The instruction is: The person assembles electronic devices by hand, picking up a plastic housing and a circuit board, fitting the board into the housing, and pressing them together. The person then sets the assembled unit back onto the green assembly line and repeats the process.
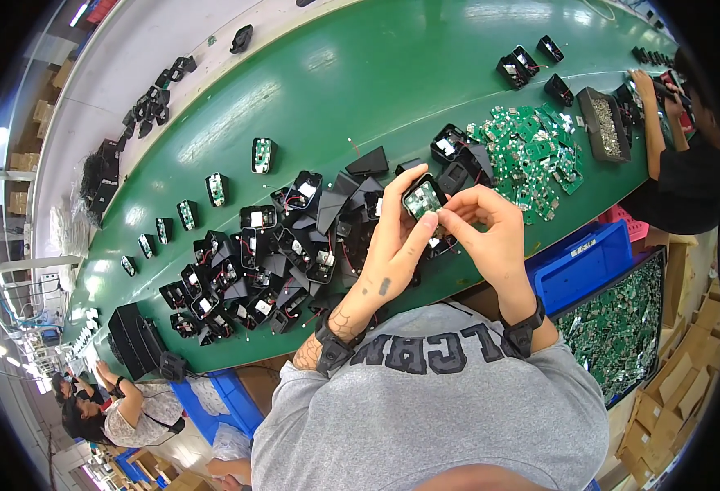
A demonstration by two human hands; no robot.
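My left hand (pixel 394 250) holds a small black plastic housing (pixel 409 209) tilted up, its thumb and fingers wrapped round the sides. Inside the housing sits a green circuit board (pixel 427 196) with white parts. At the lower right edge of that board, my right hand (pixel 491 237) has its thumb and forefinger pinched together; what lies between the tips is too small to make out. Below and left of my hands, a heap of black housings (pixel 249 245) with red wires covers the table. A pile of loose green circuit boards (pixel 532 151) lies to the right.
Several housings with boards, one of them upright (pixel 263 155), stand in a row on the green table (pixel 319 90). A grey tray of small metal parts (pixel 605 127) is at the right, near a co-worker's arm (pixel 650 123). A blue bin (pixel 581 266) sits below the table edge.
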